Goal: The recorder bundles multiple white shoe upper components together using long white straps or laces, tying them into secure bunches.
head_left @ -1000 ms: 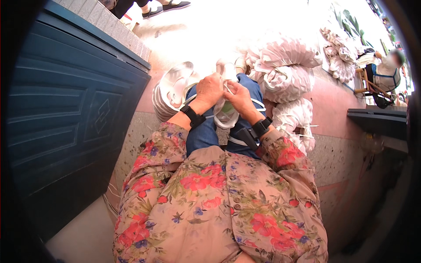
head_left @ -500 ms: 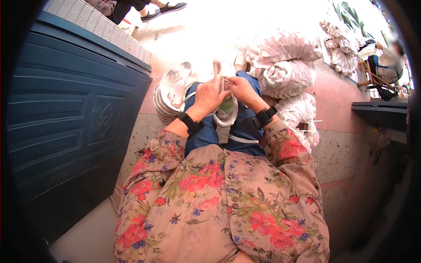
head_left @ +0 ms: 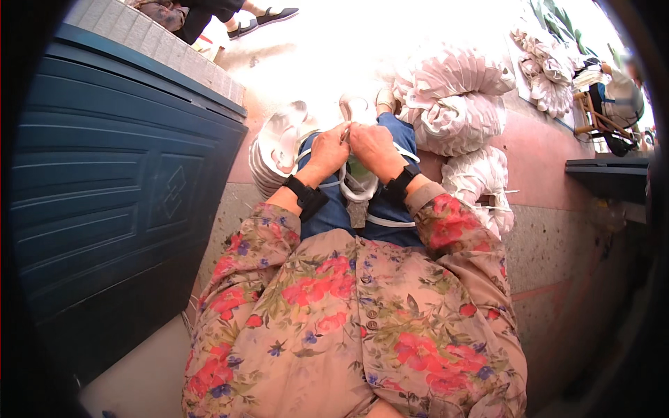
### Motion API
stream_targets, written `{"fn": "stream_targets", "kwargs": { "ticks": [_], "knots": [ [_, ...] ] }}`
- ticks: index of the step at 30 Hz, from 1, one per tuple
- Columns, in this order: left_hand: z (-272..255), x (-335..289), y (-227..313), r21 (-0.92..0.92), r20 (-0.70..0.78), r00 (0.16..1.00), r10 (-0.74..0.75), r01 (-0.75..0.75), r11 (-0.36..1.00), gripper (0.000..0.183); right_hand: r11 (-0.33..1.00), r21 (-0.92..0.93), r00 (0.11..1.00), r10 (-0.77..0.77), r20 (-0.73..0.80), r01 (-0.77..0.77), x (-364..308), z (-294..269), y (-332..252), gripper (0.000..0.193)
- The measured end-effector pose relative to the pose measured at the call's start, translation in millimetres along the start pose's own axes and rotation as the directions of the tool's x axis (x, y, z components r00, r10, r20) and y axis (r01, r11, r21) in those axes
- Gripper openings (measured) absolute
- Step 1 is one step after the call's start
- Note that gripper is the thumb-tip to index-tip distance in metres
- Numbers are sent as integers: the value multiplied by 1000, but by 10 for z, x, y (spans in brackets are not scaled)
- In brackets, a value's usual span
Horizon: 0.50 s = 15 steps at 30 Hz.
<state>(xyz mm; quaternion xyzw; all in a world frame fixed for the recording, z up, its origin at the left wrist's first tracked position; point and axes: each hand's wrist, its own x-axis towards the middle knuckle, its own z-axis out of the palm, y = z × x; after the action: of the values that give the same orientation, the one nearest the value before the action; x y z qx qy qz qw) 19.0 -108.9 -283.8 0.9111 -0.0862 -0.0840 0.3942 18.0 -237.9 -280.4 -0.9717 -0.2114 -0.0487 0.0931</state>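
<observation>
A white shoe (head_left: pixel 359 189) with a pale green inside lies between my knees, its rounded end toward me. My left hand (head_left: pixel 327 152) is closed at its left edge, with thumb and fingers pinched near the far part. My right hand (head_left: pixel 376 150) reaches over the shoe with fingers bent, its fingertips meeting those of the left. Whatever is between the right fingers is hidden by the back of that hand. White straps (head_left: pixel 390 223) cross my blue jeans. Both wrists wear black bands.
Nested white shoe parts (head_left: pixel 273 155) stand beside my left leg. Large bundles of white shoe pieces (head_left: pixel 456 115) are piled at the right, a smaller bundle (head_left: pixel 481 177) nearer. A dark blue door panel (head_left: pixel 118 174) fills the left. Another person's dark shoes (head_left: pixel 272 17) show at the far left.
My right hand has moved left and turned over the shoe, so its back now covers more of the opening. The fingertips of both hands have come together.
</observation>
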Motion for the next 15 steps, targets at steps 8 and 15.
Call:
{"fn": "stream_targets", "kwargs": {
  "ticks": [8,15],
  "knots": [
    [4,-117,73,260,-111,976,189,-155,953,36,940,322,989,-138,53,114,-620,-310,186,20],
    [-45,-381,679,363,52,724,687,-655,663,31,353,867,937,134,324,-351,-1034,-663,512,18]
  ]
}}
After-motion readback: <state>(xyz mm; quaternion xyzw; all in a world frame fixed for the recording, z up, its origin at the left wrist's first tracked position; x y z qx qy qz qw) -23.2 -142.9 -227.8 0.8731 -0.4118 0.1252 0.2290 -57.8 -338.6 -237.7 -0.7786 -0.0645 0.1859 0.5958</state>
